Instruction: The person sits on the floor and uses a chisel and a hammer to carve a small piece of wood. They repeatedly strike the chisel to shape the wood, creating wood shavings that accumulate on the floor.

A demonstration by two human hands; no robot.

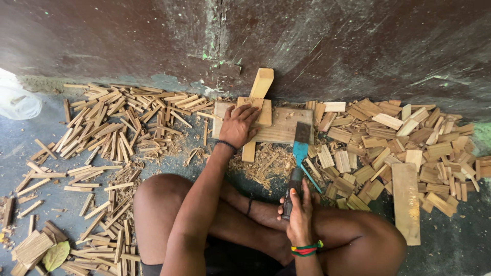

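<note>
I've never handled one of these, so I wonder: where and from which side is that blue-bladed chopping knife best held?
By the dark handle, as the right hand does now, coming from the person's side, behind the tool. The blade of the chopping knife points away toward the wooden board, so the handle end is the narrow, round part nearest the body. The left hand rests on the upright wood piece, apart from the blade.

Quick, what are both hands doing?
Left hand: open, pressing a small pale wooden block flat.
Right hand: closed around a dark-handled chopping blade.
</note>
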